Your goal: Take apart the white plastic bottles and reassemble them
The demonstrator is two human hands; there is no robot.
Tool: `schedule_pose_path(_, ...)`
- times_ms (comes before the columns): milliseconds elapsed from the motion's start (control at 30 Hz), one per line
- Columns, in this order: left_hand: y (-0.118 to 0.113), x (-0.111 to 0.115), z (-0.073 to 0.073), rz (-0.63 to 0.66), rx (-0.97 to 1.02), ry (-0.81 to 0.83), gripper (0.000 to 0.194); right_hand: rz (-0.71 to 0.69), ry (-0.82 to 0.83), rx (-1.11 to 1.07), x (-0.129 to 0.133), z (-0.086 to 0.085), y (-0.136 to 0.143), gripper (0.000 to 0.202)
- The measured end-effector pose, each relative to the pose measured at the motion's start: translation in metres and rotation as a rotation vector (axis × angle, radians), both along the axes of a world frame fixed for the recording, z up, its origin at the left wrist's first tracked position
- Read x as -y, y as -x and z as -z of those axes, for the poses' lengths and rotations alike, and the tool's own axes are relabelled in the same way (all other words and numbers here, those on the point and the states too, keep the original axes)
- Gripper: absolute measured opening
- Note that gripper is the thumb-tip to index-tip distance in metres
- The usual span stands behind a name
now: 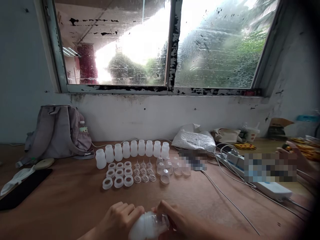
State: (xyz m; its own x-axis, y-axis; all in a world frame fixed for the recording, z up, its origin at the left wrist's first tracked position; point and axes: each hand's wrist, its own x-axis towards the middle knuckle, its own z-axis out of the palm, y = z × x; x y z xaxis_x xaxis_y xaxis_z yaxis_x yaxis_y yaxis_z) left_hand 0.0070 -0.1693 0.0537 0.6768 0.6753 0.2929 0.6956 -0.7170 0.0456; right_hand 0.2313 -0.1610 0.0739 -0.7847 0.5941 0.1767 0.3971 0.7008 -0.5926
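Observation:
At the near edge of the table I hold a baby bottle [140, 229] lying sideways, with a clear dome cap [161, 220] on its right end. My left hand [120, 216] is closed round the frosted body. Around the cap end, my right hand [172, 215] is closed too; its lower fingers are partly hidden. Beyond my hands stand frosted bottles [133, 148] in a slanting row. In front of them lie white screw rings [119, 172], clear teats [143, 171] and more clear dome caps [165, 176], each kind grouped together.
A grey backpack [58, 133] and a black flat pad [27, 190] are at the left. A silvery bag [193, 138] stands by the wall. Cables and a white power strip [272, 190] run along the right, where another person's hand [292, 155] shows.

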Motion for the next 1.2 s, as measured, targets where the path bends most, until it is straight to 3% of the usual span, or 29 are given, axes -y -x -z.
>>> schedule_pose_path(100,0.013,0.003,0.000,-0.034,0.066,0.060,0.037,0.111,0.038,0.002,-0.009,0.007,-0.020,0.029)
schedule_pose_path(267,0.045,0.002,-0.012,-0.283,0.251,0.293,0.019,0.570,-0.106,0.003,-0.059,0.021,-0.075,0.033)
schedule_pose_path(400,0.044,-0.011,-0.005,-0.337,0.374,0.265,0.028,0.697,-0.044,0.013,-0.091,0.031,-0.090,0.031)
schedule_pose_path(600,0.011,-0.030,-0.005,-0.182,0.570,0.286,0.036,0.700,-0.032,-0.059,-0.104,0.040,-0.075,0.034)
schedule_pose_path(833,-0.010,-0.042,0.005,-0.175,0.805,0.439,0.028,0.740,-0.145,-0.236,-0.097,0.035,-0.068,0.033)
schedule_pose_path(933,-0.013,-0.047,0.014,-0.194,0.958,0.466,0.023,0.625,-0.167,-0.278,-0.081,0.026,-0.041,0.027)
schedule_pose_path(1067,-0.011,-0.052,0.018,-0.154,0.981,0.465,0.028,0.360,-0.094,-0.245,-0.060,0.012,0.013,0.029)
schedule_pose_path(1200,-0.009,-0.056,0.019,-0.070,1.043,0.517,0.034,0.326,-0.109,-0.297,-0.063,0.001,0.058,0.028)
